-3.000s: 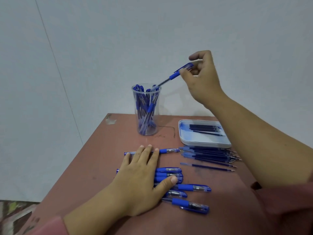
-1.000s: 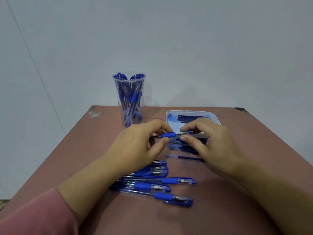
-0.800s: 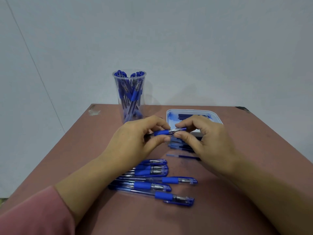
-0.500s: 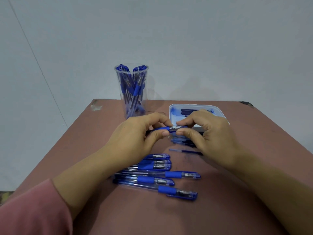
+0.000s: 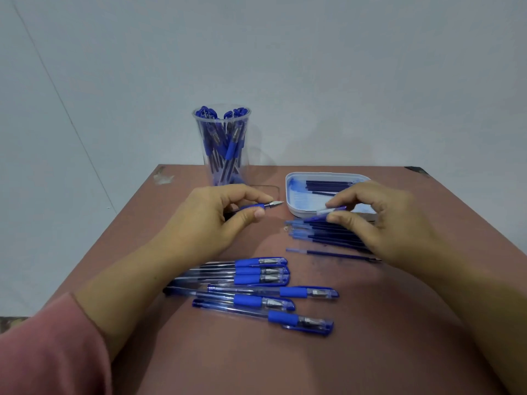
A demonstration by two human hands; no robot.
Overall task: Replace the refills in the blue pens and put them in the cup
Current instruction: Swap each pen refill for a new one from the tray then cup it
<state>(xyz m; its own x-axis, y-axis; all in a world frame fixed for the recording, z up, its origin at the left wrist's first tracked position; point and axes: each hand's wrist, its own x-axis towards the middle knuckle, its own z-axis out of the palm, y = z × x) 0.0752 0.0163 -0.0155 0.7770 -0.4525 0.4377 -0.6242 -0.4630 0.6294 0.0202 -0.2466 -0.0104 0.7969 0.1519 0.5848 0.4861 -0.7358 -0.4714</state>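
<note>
Your left hand (image 5: 211, 223) pinches an uncapped blue pen (image 5: 255, 206) between thumb and fingers, just above the worktop (image 5: 370, 343), with its metal tip pointing right toward the tray (image 5: 325, 174). Your right hand (image 5: 382, 223) pinches a small clear-blue piece that looks like the pen's cap (image 5: 332, 210), over the pile of loose refills (image 5: 310, 233). The two hands are apart, with a gap between pen tip and cap.

The clear cup (image 5: 222, 143) at the far edge of the worktop is already packed with blue pens standing upright, so a good share of the job looks done. Six capped pens (image 5: 256, 278) lie in a loose row on the worktop nearest you. They are likely the ones waiting, though nothing shows which refill each one holds. One single refill (image 5: 328, 253) lies alone between that row and the pile, and a few more refills (image 5: 328, 185) sit inside the tray.

For the pen you hold, the barrel is closed up and only the cap is off. You cannot tell from here whether its refill is old or new. Either way it has yet to reach the cup, and then the six on the worktop follow.
</note>
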